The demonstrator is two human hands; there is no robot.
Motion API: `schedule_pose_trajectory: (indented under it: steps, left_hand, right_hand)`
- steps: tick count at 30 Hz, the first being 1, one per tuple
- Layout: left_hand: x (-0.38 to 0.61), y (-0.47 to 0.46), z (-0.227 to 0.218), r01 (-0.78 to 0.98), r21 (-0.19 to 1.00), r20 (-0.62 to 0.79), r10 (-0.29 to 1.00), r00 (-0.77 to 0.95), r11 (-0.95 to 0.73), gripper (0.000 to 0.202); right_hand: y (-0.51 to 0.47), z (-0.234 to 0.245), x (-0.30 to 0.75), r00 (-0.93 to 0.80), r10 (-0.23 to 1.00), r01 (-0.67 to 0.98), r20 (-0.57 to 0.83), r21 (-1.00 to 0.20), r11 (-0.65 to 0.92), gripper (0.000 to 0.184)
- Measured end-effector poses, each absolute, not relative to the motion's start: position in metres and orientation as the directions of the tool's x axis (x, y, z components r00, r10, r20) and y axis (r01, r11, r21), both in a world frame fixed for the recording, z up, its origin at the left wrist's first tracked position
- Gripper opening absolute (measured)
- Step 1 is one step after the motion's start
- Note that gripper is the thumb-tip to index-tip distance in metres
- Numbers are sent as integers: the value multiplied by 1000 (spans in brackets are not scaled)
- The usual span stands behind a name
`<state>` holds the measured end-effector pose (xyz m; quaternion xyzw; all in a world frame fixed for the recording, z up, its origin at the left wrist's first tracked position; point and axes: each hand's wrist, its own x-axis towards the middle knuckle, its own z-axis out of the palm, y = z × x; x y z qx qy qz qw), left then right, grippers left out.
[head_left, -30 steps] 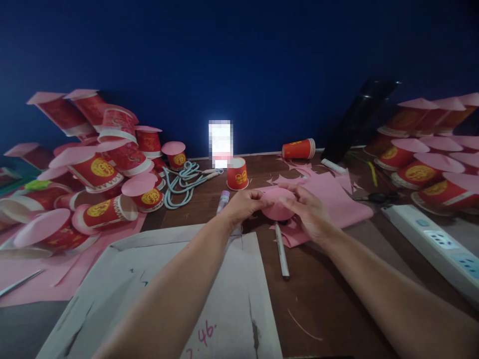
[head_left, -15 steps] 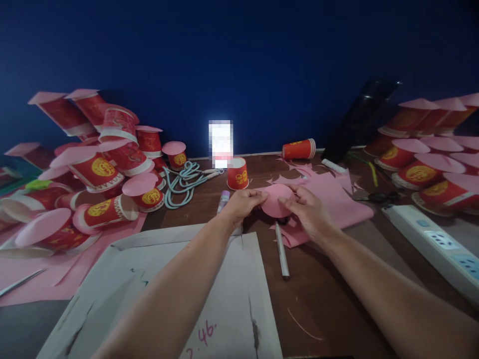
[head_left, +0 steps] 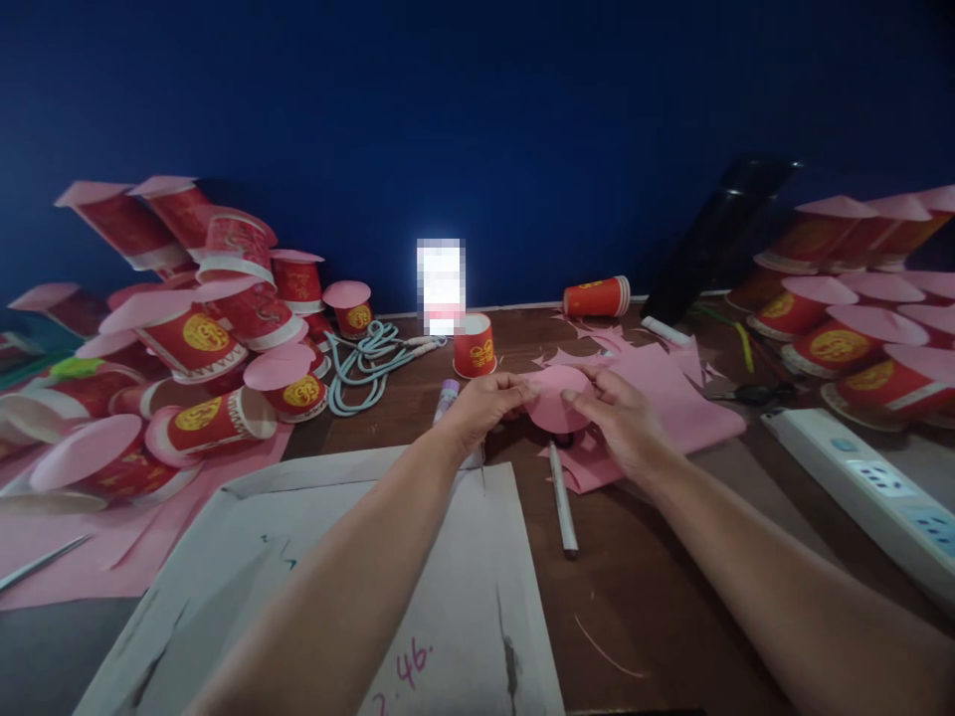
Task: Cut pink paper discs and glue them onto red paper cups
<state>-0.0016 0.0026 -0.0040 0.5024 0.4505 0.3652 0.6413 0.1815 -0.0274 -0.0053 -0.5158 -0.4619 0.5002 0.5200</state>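
While the left hand (head_left: 483, 410) and right hand (head_left: 621, 418) pinched its edges, a pink disc (head_left: 553, 400) shifted slightly right.
Apparently unfinished, it remained apart from the red cup (head_left: 476, 352).

Dark brown wood-look counter (head_left: 627, 597) right across the frame, and it's packed! Lower left, a broad grey-white cardboard sheet (head_left: 246, 557); just right of that, a slim white pen (head_left: 564, 507). Dead centre, a red paper cup (head_left: 476, 350) upside down, a looped pale-blue cord (head_left: 363, 373) to its left. Right of centre, cut pink paper (head_left: 678, 403) sprawls; lower right, a long white power strip (head_left: 869, 487).
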Motion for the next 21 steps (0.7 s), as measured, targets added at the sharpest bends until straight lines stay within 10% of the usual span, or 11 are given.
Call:
schedule_pose_trajectory:
  steps: [21]
  left_hand:
    - [0,3,-5,-166,960,-166,934,316,226,39]
  right_hand:
    - [-27,-2,178,52,997,-110,57,-992,62,48]
